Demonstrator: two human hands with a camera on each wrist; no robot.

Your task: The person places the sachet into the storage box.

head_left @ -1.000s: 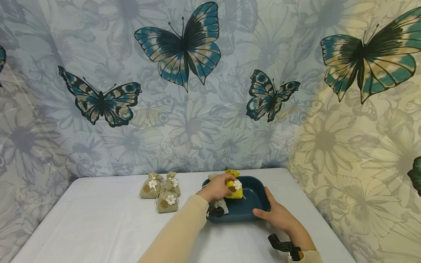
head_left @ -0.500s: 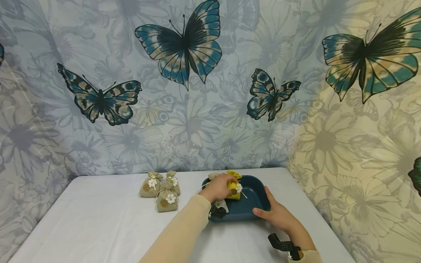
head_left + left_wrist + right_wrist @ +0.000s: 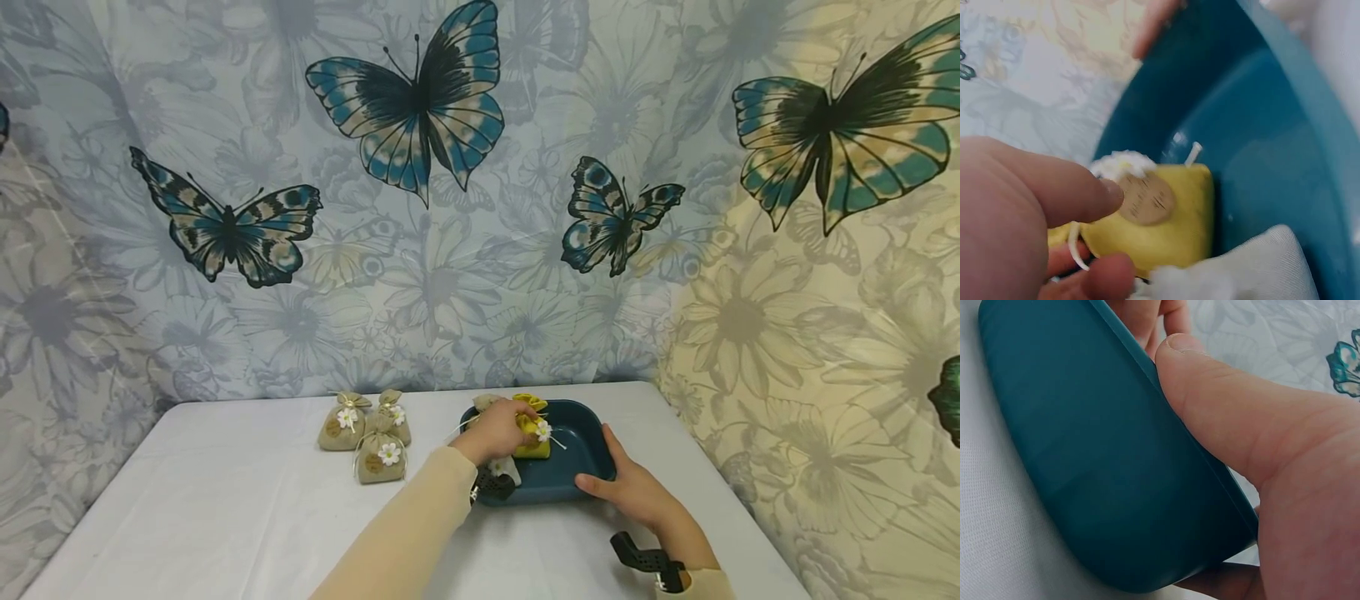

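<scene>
A small yellow drawstring pouch (image 3: 533,448) with a white flower and a round tan label sits inside the dark blue tray (image 3: 573,492). My left hand (image 3: 495,429) holds it by its tied upper part; in the left wrist view the thumb (image 3: 1100,197) lies near the label. A whitish pouch (image 3: 505,472) lies beside it in the tray, partly behind my left wrist, and a beige pouch top (image 3: 486,401) shows behind the hand. My right hand (image 3: 626,487) grips the tray's right end, thumb (image 3: 1200,387) along the rim and fingers round the outside.
Several beige drawstring pouches (image 3: 381,461) with white flowers stand grouped on the white-covered table (image 3: 225,500), left of the tray. A butterfly-patterned cloth (image 3: 442,333) hangs behind the table and along its sides.
The yellow pouch, in my left hand, has come down slightly in the tray and tilted a little. My right hand stays on the tray's end. The beige pouches have not moved.
</scene>
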